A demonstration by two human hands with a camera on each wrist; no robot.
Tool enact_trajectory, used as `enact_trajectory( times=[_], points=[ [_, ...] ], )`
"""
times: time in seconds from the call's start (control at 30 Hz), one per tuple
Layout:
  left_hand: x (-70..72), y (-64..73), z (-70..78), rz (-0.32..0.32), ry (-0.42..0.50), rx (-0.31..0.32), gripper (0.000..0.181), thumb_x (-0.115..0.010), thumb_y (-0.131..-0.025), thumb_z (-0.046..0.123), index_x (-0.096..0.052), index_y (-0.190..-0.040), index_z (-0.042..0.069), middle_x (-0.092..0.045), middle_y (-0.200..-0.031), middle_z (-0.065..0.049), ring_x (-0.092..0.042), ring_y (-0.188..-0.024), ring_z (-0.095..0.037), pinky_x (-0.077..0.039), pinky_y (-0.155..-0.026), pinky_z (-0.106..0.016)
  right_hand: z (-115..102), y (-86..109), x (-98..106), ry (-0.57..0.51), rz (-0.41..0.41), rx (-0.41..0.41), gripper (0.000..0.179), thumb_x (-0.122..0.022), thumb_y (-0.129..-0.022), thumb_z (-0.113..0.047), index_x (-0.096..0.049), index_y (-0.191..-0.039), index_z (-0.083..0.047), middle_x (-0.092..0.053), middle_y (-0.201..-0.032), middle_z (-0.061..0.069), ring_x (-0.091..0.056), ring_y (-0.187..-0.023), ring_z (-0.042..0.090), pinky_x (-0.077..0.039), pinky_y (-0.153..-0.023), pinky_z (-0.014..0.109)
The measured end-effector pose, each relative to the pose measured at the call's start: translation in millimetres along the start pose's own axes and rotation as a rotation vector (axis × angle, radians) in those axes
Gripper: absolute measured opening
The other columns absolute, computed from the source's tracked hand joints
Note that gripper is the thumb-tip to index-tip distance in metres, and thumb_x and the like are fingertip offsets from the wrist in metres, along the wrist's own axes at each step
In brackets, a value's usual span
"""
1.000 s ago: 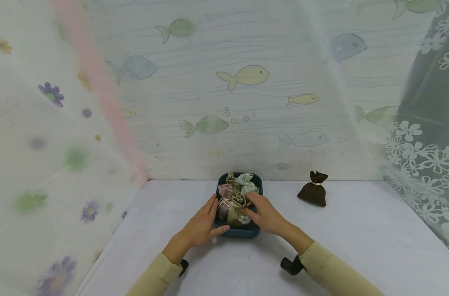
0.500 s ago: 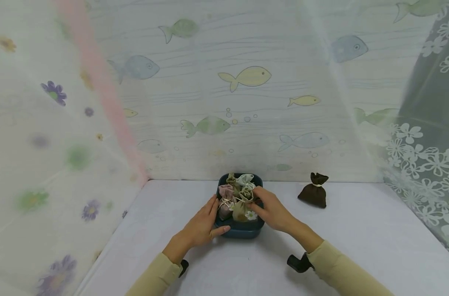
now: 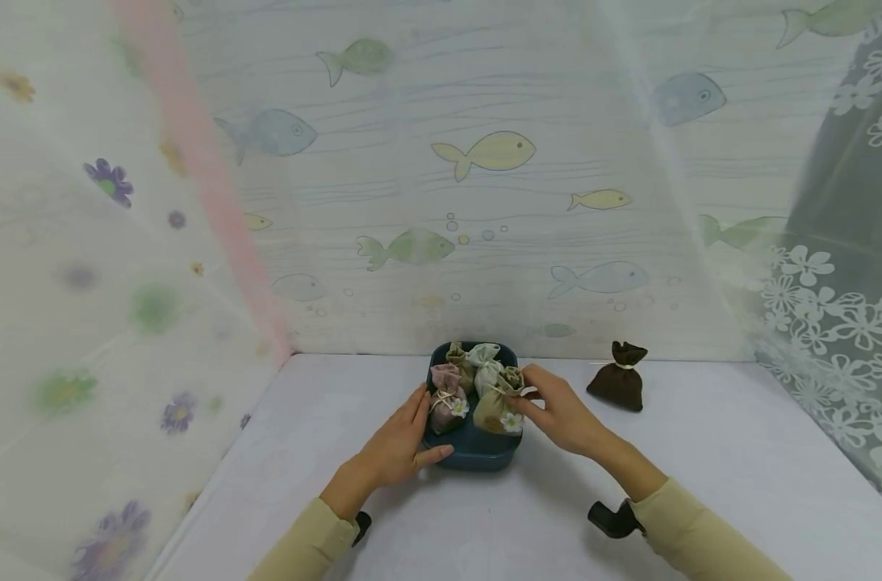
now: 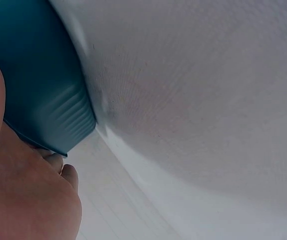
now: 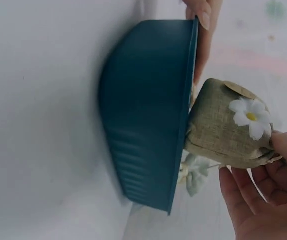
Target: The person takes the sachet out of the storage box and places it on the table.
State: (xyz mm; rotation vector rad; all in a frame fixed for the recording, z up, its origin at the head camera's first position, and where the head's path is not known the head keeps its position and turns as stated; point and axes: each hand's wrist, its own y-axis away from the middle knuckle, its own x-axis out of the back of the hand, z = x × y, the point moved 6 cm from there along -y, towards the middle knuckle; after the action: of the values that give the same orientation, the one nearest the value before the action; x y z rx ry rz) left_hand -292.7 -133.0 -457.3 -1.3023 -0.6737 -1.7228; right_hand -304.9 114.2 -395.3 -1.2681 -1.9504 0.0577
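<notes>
A khaki drawstring pouch with a white flower is pinched near its tied neck by my right hand. In the right wrist view the khaki pouch is tilted above the rim of the dark blue basin. My left hand rests against the basin's left side, fingers fairly straight and thumb at the front rim. Inside the basin are a pink pouch with a white flower, a pale mint pouch and another khaki pouch at the back.
A dark brown pouch with a light tie stands on the white table, right of the basin. Behind the table hangs a sheer curtain printed with fish. A flowered curtain is at the left.
My right hand has moved the khaki pouch rightward and up to the basin's right rim, uncovering the basin's floor. The left hand has stayed in place.
</notes>
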Motion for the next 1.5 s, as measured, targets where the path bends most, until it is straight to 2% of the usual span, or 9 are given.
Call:
enact_trajectory(
  times=[0.3, 0.5, 0.73, 0.9, 1.2, 1.37, 1.5],
  points=[
    [-0.2, -0.8, 0.1, -0.005, -0.014, 0.001, 0.097, -0.052, -0.101, 0.062, -0.018, -0.161, -0.007, -0.010, -0.169, -0.023, -0.018, -0.155, -0.037, -0.025, -0.123, -0.051, -1, 7.7, 21, 0.042, 0.027, 0.002, 0.022, -0.067, -0.100, -0.006, -0.062, -0.121, -0.008, -0.064, -0.115, 0.002, -0.064, -0.112, 0.024, -0.057, -0.093, 0.043],
    [-1.1, -0.9, -1.9, -0.013, -0.021, 0.007, 0.100, -0.051, -0.100, 0.065, -0.016, -0.161, -0.006, -0.009, -0.170, -0.022, -0.017, -0.155, -0.036, -0.025, -0.123, -0.050, 9, 15.4, 37, 0.123, 0.062, -0.013, 0.021, -0.066, -0.100, -0.007, -0.062, -0.121, -0.006, -0.064, -0.114, 0.006, -0.065, -0.110, 0.027, -0.058, -0.091, 0.045],
    [-2.5, -1.3, -4.2, -0.016, -0.016, 0.005, 0.103, -0.046, -0.099, 0.070, -0.014, -0.162, -0.005, -0.007, -0.170, -0.021, -0.016, -0.156, -0.035, -0.024, -0.123, -0.050, 22, 20.2, 53, 0.139, 0.099, -0.026, 0.015, -0.065, -0.100, -0.002, -0.063, -0.115, -0.003, -0.065, -0.112, 0.009, -0.066, -0.108, 0.032, -0.058, -0.089, 0.046],
    [-1.8, -1.3, -3.6, -0.003, -0.005, -0.009, 0.102, -0.047, -0.100, 0.069, -0.016, -0.161, -0.007, -0.009, -0.169, -0.023, -0.018, -0.155, -0.039, -0.026, -0.122, -0.053, 37, 21.8, 60, 0.149, 0.137, -0.069, 0.015, -0.065, -0.099, 0.002, -0.062, -0.113, 0.000, -0.065, -0.111, 0.012, -0.066, -0.106, 0.033, -0.059, -0.087, 0.044],
    [-1.7, -1.4, -1.9, -0.014, -0.018, 0.004, 0.099, -0.050, -0.101, 0.064, -0.016, -0.161, -0.007, -0.009, -0.169, -0.023, -0.018, -0.155, -0.038, -0.025, -0.123, -0.051, 55, 23.3, 70, 0.221, 0.198, -0.123, 0.009, -0.064, -0.098, 0.002, -0.063, -0.107, 0.005, -0.064, -0.107, 0.019, -0.065, -0.102, 0.038, -0.059, -0.084, 0.049],
    [-0.5, -1.6, -1.4, -0.020, -0.026, 0.002, 0.100, -0.049, -0.101, 0.065, -0.015, -0.161, -0.007, -0.009, -0.169, -0.024, -0.018, -0.155, -0.038, -0.025, -0.122, -0.051, 66, 19.1, 74, 0.234, 0.225, -0.179, 0.010, -0.062, -0.100, 0.001, -0.062, -0.108, 0.006, -0.062, -0.109, 0.022, -0.063, -0.104, 0.040, -0.058, -0.085, 0.051],
    [-0.1, -1.3, -0.5, -0.031, -0.018, 0.007, 0.100, -0.048, -0.101, 0.066, -0.015, -0.161, -0.007, -0.008, -0.169, -0.023, -0.017, -0.155, -0.037, -0.025, -0.123, -0.050, 73, 15.8, 74, 0.233, 0.251, -0.193, 0.013, -0.061, -0.099, 0.002, -0.061, -0.110, 0.009, -0.062, -0.110, 0.025, -0.063, -0.105, 0.043, -0.057, -0.086, 0.053]
  ],
)
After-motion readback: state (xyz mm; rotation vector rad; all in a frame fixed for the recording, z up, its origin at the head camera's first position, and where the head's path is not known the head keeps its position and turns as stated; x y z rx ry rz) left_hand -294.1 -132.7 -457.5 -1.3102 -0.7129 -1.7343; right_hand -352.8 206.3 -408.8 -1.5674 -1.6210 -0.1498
